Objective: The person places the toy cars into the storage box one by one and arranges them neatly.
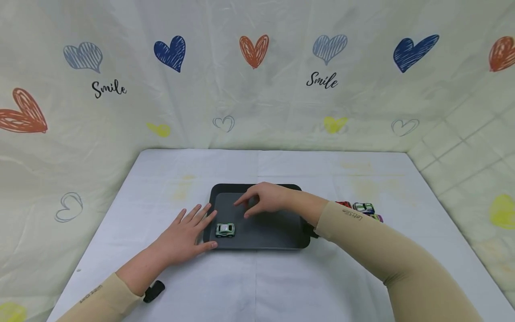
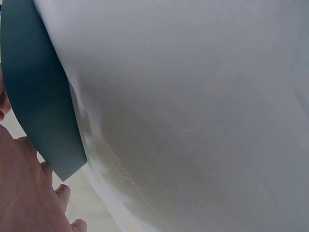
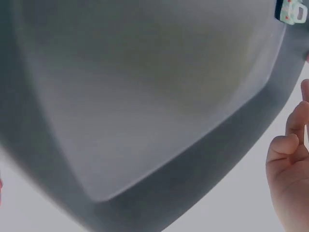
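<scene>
car (image 1: 225, 230) | in tray (image 1: 265, 235) | near left grip (image 1: 184, 238), apart from right grip (image 1: 268, 198)

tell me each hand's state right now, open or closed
Left hand: open, fingers spread at the tray edge.
Right hand: open, fingers loosely bent above the tray, holding nothing visible.

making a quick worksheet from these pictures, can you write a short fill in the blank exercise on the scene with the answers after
1. The toy car in the tray is light ____ in colour.
2. The person's ____ hand has its fingers spread at the tray's edge.
3. In the head view, more toy cars lie outside the tray, to its ____.
4. The only word printed on the backdrop, shown twice, is ____.

Missing words: green; left; right; Smile
</scene>
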Demonstrator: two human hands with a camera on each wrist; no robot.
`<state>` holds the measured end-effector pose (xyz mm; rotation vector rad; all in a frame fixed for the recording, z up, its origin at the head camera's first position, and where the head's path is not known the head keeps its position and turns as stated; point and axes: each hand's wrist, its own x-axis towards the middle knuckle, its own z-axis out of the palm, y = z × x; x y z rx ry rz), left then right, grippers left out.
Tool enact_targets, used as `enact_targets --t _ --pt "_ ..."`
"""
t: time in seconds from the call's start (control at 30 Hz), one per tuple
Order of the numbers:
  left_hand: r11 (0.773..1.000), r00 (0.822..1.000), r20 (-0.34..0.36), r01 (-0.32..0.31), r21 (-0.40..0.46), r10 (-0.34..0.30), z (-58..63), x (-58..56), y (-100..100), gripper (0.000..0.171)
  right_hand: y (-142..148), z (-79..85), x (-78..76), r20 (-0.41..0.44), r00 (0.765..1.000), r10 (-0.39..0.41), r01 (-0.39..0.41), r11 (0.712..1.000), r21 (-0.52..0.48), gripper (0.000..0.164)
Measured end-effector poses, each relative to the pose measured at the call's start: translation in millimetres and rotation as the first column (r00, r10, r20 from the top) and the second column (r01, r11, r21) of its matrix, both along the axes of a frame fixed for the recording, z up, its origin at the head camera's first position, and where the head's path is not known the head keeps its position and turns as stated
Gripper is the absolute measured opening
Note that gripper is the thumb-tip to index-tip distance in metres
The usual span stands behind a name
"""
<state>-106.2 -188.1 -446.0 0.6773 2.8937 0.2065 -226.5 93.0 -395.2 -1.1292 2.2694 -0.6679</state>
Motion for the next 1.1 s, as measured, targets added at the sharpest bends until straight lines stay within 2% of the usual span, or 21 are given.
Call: enact_targets --t 0.3,0.53,0.7,0.9,1.1 --pt "1.0 1.0 -0.006 0.005 0.0 -0.005 1.8 1.9 0.0 0.09 43.0 13.4 1.9 0.036 0.994 -0.102 0.104 0.993 -0.052 0.042" --pt "1.0 1.0 -0.016 -0.003 0.023 0.003 -7.9 -0.5 -3.3 0.089 88.7 19.5 2.6 0.029 0.983 -0.18 0.182 0.98 -0.085 0.045" --pt "1.0 1.0 -0.008 0.008 0.017 -0.008 -2.3 -0.2 -2.2 0.091 123.2 22.4 5.6 0.043 0.969 -0.243 0.246 0.967 -0.071 0.046" --pt "1.0 1.0 0.001 0.008 0.019 -0.008 1.2 0.6 -0.1 0.091 160.0 17.6 8.2 -0.017 0.951 -0.31 0.309 0.95 -0.041 0.046" --pt "1.0 1.0 -0.012 -0.001 0.016 0.001 -7.9 -1.3 -3.2 0.092 182.9 13.9 11.0 -0.053 0.931 -0.361 0.36 0.933 -0.025 0.045"
